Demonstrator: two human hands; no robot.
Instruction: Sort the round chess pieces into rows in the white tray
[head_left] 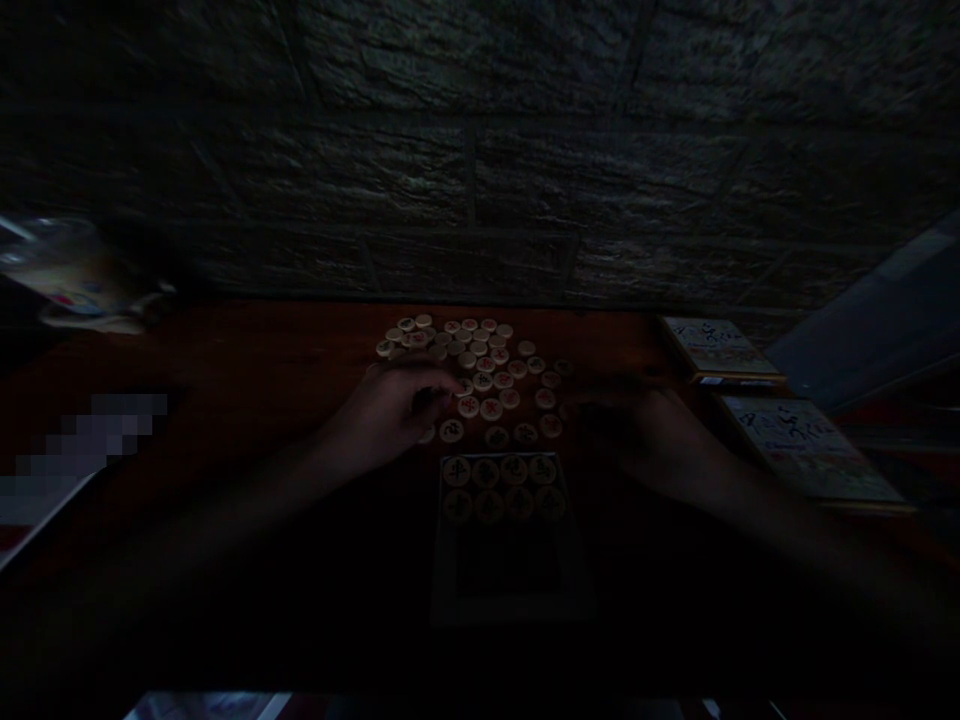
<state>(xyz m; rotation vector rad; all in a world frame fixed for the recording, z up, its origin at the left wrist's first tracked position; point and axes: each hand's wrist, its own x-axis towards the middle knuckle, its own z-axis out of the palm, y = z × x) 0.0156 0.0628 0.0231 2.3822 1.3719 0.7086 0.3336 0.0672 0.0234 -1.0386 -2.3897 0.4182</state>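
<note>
Several round wooden pieces with red or black characters (491, 408) lie spread on the dark reddish table (300, 345). My left hand (394, 405) is over the left part of the spread, its thumb and forefinger pinched at a piece (465, 387). To the right of the pieces, my right hand (645, 430) is low over the table; its fingers are dark and blurred. Nearer me, a shallow box (442, 590) holds two rows of pieces with black characters (488, 472), and its near part looks dark.
Two flat printed boxes, one farther back (716, 345) and one nearer (810, 445), lie at the right. A cup (67, 270) stands at the far left, above a pale flat object (67, 470). Behind the table rises a stone wall (472, 180).
</note>
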